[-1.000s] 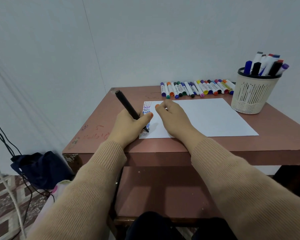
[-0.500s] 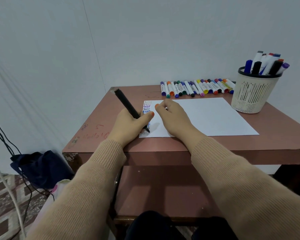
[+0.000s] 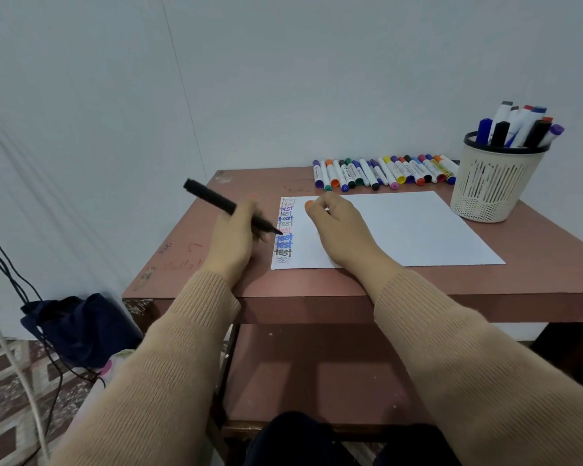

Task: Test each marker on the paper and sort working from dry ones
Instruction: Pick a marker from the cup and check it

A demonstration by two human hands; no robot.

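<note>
Left grip (image 3: 236, 243) is clamped round a black marker (image 3: 223, 203), uncapped. The barrel slants up to the left and the tip sits at the left edge of the paper (image 3: 401, 227), beside the column of "test" words (image 3: 285, 230). The fingers are blurred, so I can't tell if the tip touches the sheet.

Right grip (image 3: 337, 227) rests on the paper just right of the column, fingers curled and thumb to fingertip. It may be pinching the cap, but I can't tell.

Step in hand, my call: write the test word with this marker, then read the line. To do it well, use a low angle and light steady pressure. A solid stroke means working, a faint one means dry. The faint grey scribble (image 3: 282, 260) at the bottom of the column looks like a dry result.

Edges: the column runs nearly to the near edge of the paper, so there's little room below it. A second column to the right is better, but the right grip has to slide over first while holding the sheet flat. The left grip is near the left edge of the tabletop (image 3: 317, 280), so watch the elbow.

Open room: there's wide bare paper between the right grip and the white basket (image 3: 492, 186), which holds upright markers at the far right corner of the sheet. The row of markers (image 3: 384, 173) lies along the far edge by the wall, well apart from both grips. Bare tabletop left of the paper is free for sorting.
</note>
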